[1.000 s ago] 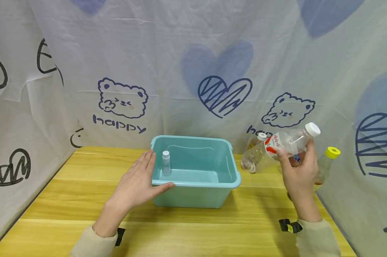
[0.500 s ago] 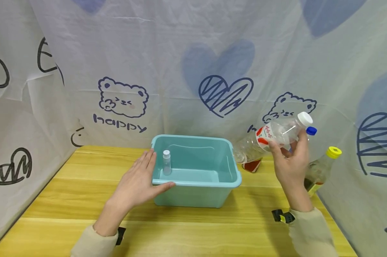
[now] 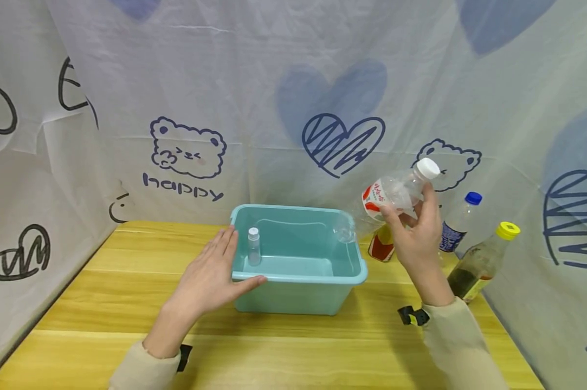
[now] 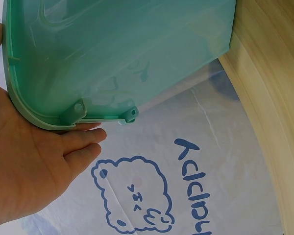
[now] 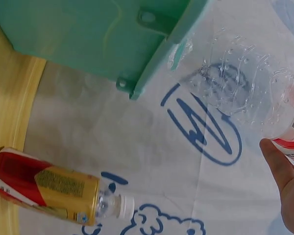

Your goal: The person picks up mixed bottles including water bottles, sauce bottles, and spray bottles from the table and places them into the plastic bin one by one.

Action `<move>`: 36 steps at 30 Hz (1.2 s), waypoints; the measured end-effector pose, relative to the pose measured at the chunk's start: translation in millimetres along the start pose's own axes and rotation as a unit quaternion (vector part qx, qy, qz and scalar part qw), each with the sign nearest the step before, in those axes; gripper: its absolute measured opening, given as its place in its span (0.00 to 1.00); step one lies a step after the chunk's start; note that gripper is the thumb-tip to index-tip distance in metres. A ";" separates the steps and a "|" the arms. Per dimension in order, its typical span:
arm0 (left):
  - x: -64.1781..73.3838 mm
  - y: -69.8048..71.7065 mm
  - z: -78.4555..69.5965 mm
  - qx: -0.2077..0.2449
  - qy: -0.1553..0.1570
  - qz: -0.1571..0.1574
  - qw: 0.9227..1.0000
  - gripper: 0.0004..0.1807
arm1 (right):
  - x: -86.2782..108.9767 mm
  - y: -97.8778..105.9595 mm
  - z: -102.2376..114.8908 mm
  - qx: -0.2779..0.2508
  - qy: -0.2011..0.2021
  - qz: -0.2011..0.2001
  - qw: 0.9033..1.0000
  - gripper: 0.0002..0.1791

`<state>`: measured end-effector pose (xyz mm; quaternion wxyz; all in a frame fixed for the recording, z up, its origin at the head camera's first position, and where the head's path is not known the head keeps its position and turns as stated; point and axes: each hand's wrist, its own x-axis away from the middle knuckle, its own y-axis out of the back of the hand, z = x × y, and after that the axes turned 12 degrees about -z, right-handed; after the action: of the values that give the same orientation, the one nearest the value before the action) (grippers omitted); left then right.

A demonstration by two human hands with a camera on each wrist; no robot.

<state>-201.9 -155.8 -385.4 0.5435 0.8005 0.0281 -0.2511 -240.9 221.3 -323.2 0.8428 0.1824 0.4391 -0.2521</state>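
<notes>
A teal plastic bin (image 3: 293,297) stands on the wooden table. My left hand (image 3: 207,276) rests on its left rim with straight fingers, the thumb over the front edge; the left wrist view shows the palm against the bin's corner. In my right hand (image 3: 415,238) is a clear plastic bottle (image 3: 395,192) with a white cap and a red-and-white label. The bottle tilts, cap up to the right, its base over the bin's right rim. Inside the bin, a small clear bottle with a white cap (image 3: 253,246) stands upright near the left wall.
Right of the bin stand a red-and-yellow labelled bottle (image 5: 49,186), partly hidden in the head view, a blue-capped bottle (image 3: 456,225) and a yellow-capped bottle (image 3: 483,265) with dark contents. A printed white curtain (image 3: 273,108) hangs behind the table.
My right hand has carried the clear bottle leftward, from among the other bottles to the bin's right rim. The blue-capped and red-and-yellow bottles have come into fuller view. My left hand stays put.
</notes>
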 end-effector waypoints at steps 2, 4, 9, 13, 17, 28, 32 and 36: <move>0.1 -0.3 0.2 0.000 0.000 0.000 1.000 0.68 | 0.5 -5.1 1.9 -0.004 -0.006 0.016 1.000 0.44; 0.2 -0.5 0.3 -0.001 0.000 0.000 1.000 0.68 | 1.1 -10.1 3.3 -0.010 -0.013 0.030 0.999 0.44; -0.2 -1.4 -0.2 -0.002 -0.002 -0.001 1.000 0.69 | 4.4 -21.8 2.6 -0.026 -0.004 0.057 0.998 0.45; -0.6 -2.9 -1.3 -0.002 -0.006 -0.001 1.000 0.69 | 6.9 -29.5 2.4 -0.032 -0.002 0.080 0.996 0.45; -0.4 -3.7 -2.0 -0.001 -0.006 0.002 1.000 0.69 | 8.1 -37.8 3.6 -0.027 -0.003 0.102 0.994 0.46; -1.0 -1.6 -1.5 -0.001 -0.001 -0.003 1.000 0.68 | 8.4 -64.3 5.9 -0.033 0.011 0.164 0.986 0.48; -0.8 -1.1 -0.8 -0.002 -0.001 -0.004 1.000 0.67 | 9.8 -73.5 3.1 -0.033 0.000 0.196 0.980 0.47; -1.0 -0.4 -0.2 -0.003 -0.001 -0.005 1.000 0.67 | 12.5 -82.8 1.6 -0.032 -0.013 0.227 0.973 0.47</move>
<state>-202.7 -155.2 -385.3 0.5449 0.7982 0.0324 -0.2546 -282.2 150.3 -339.8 0.8893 0.2463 0.3829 -0.0426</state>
